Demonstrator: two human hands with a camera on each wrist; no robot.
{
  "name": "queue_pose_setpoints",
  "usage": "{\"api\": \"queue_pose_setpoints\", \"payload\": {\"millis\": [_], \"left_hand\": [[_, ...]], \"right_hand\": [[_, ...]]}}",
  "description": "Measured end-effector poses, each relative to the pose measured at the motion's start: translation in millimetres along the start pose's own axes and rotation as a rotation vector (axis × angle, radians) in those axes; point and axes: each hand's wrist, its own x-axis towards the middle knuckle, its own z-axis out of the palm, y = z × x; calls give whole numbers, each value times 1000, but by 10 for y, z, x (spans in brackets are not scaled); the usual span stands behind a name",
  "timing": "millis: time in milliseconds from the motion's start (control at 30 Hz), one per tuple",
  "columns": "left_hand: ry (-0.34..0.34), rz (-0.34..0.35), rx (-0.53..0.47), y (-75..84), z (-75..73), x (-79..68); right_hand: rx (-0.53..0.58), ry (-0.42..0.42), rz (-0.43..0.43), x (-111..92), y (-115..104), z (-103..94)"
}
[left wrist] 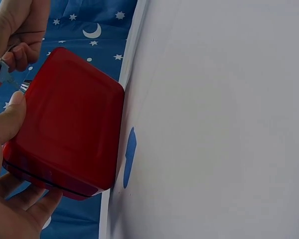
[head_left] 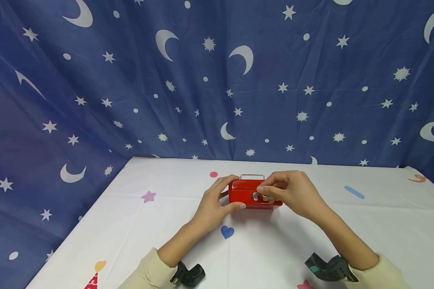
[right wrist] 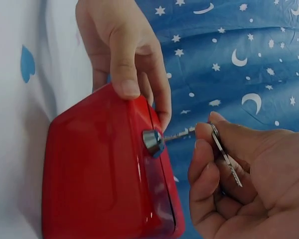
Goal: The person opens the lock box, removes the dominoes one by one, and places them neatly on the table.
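Note:
A small red metal cash box [head_left: 244, 195] faces me, its wire handle [head_left: 252, 175] up on the lid. My left hand [head_left: 211, 204] grips its left end, thumb on the front and fingers behind. The broad red underside [left wrist: 72, 119] shows in both wrist views, so the box sits tilted, front raised. On the front is a round silver lock [right wrist: 152, 142]. My right hand [head_left: 300, 194] pinches a small key [right wrist: 179, 135] between thumb and forefinger, its tip right at the keyhole. A second key [right wrist: 230, 164] hangs from the same ring against the curled fingers.
A white cloth [head_left: 159, 233] printed with coloured shapes covers the table. Behind it and on the left hangs a dark blue curtain [head_left: 202, 100] with moons and stars. Black wrist cameras [head_left: 330, 268] are strapped below both sleeves.

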Motion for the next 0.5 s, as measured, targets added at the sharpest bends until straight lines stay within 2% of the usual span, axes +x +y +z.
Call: {"api": "queue_pose_setpoints", "payload": {"millis": [300, 500], "left_hand": [[-8, 24, -5, -4, 4, -4], [0, 23, -3, -14, -4, -12]], "right_hand": [[-5, 30, 41, 19, -103, 54], [-26, 50, -28, 11, -73, 98]]}}
